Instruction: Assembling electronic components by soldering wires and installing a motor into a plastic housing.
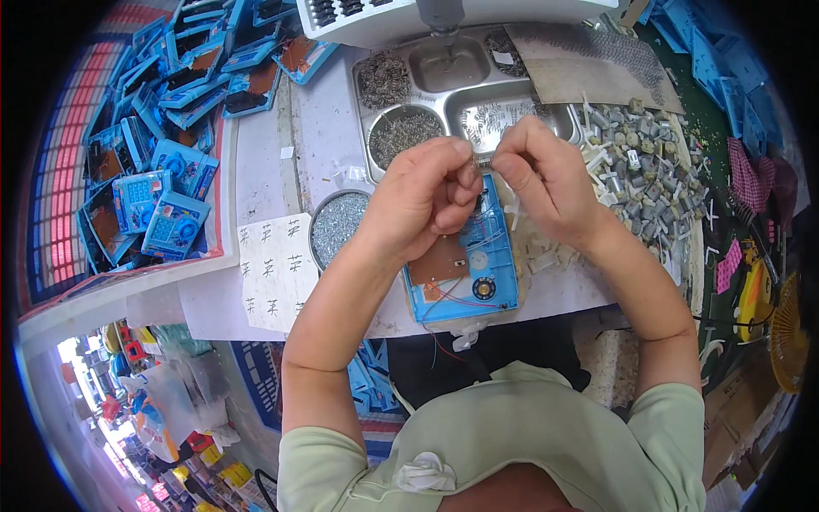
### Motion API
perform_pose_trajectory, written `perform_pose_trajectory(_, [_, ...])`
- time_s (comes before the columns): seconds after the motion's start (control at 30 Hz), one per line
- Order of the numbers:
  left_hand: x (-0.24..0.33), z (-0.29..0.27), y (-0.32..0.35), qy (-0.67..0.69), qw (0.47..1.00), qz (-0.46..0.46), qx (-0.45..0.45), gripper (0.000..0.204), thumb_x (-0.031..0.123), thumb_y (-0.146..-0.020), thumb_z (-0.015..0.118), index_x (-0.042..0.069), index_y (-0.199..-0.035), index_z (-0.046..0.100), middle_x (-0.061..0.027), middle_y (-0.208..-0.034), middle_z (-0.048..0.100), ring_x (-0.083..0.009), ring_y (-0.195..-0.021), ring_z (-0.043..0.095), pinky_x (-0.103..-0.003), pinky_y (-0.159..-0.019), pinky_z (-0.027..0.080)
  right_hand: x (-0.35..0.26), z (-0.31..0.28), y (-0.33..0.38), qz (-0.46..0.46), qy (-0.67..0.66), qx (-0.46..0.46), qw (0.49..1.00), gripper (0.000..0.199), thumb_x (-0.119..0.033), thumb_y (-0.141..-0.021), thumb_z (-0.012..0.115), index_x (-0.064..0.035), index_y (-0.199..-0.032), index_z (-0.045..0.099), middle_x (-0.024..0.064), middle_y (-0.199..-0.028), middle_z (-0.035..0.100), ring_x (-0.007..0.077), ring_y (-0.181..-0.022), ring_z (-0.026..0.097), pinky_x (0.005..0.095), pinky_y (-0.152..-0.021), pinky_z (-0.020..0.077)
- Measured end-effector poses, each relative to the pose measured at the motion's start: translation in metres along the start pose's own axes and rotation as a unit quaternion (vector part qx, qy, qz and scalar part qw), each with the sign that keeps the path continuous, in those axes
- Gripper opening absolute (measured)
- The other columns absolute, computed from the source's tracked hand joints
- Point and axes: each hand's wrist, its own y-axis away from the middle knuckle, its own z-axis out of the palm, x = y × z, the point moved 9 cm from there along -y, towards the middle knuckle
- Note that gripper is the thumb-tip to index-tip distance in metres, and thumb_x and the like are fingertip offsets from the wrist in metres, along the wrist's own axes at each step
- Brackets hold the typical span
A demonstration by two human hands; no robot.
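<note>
My left hand (422, 198) and my right hand (543, 175) are raised together above the work table, fingertips pinched on a tiny part between them; the part is too small to identify. Directly beneath lies an open blue plastic case (465, 271) holding a brown circuit board, a small round speaker and thin red and blue wires. Some of the wires trail off the table's front edge.
A metal compartment tray (444, 94) of small screws and springs stands behind the hands. A round tin of screws (334, 224) sits left. Small grey motors (644, 166) are heaped on the right. Blue cases (162, 111) pile up far left. A paper sheet (273, 271) lies nearby.
</note>
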Motion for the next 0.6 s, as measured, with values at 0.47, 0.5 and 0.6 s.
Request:
perform_pose_trajectory(0.47, [-0.009, 0.004, -0.003, -0.029, 0.994, -0.106, -0.008, 0.039, 0.036, -0.099, 0.050, 0.006, -0.074, 0.054, -0.0019, -0.061, 0.050, -0.0059, -0.039, 0.034, -0.018, -0.036, 0.025, -0.022, -0.012, 0.003, -0.149, 0.121, -0.016, 0.981, 0.021, -0.006, -0.085, 0.071, -0.0031, -0.101, 0.058, 0.0127, -0.078, 0.064, 0.0295, -0.064, 0.066, 0.0338, -0.054, 0.0508])
perform_pose_trajectory(0.5, [-0.002, 0.010, -0.002, -0.028, 0.995, -0.094, -0.005, 0.036, 0.034, -0.099, 0.052, 0.005, -0.077, 0.056, -0.0038, -0.061, 0.052, -0.0062, -0.040, 0.036, -0.019, -0.037, 0.025, -0.021, -0.012, 0.003, -0.151, 0.115, -0.016, 0.982, 0.020, -0.006, -0.085, 0.071, -0.0031, -0.101, 0.058, 0.0119, -0.077, 0.064, 0.0277, -0.063, 0.066, 0.0330, -0.054, 0.0502])
perform_pose_trajectory(0.6, [0.010, 0.016, -0.005, -0.083, 0.995, -0.026, -0.039, 0.029, 0.028, -0.097, 0.060, 0.004, -0.082, 0.060, -0.0047, -0.064, 0.058, -0.0066, -0.045, 0.044, -0.021, -0.041, 0.030, -0.008, -0.013, 0.001, -0.085, 0.064, -0.032, 0.994, 0.017, -0.009, -0.089, 0.067, -0.0030, -0.102, 0.058, 0.0082, -0.073, 0.061, 0.0208, -0.060, 0.061, 0.0298, -0.054, 0.0472])
